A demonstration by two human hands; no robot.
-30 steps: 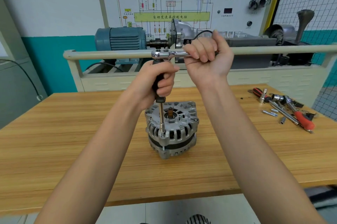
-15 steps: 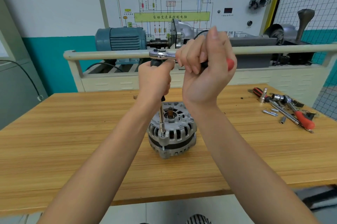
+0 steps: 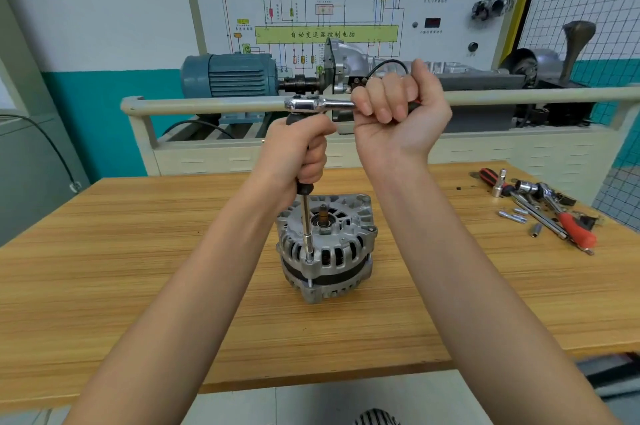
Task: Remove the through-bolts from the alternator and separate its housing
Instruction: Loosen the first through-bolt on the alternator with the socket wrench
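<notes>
Head view: An alternator [image 3: 325, 248] stands on end near the middle of a wooden desk [image 3: 138, 268], pulley shaft up, its ribbed silver housing split by a dark band. A long extension bar [image 3: 306, 227] rises upright from a through-bolt [image 3: 309, 262] at the housing's near-left rim. The left hand [image 3: 301, 154] wraps its fingers round the bar's black grip, just above the alternator. A chrome ratchet [image 3: 311, 103] sits on top of the bar, its handle running out to the right. The right hand [image 3: 398, 113] closes its fingers round that handle, palm turned toward the camera, thumb raised; a trace of red handle shows past the fist. Both forearms reach in from the desk's near edge.

At the desk's far right corner lies a scatter of tools [image 3: 540, 210]: a second ratchet with a red handle, a black-and-red driver, sockets and several loose small metal pieces.

Behind the desk's far edge runs a cream rail [image 3: 207, 105], with a blue motor [image 3: 230, 74] coupled to a metal gearbox beyond it. A wiring diagram [image 3: 325, 19] hangs on the wall.
</notes>
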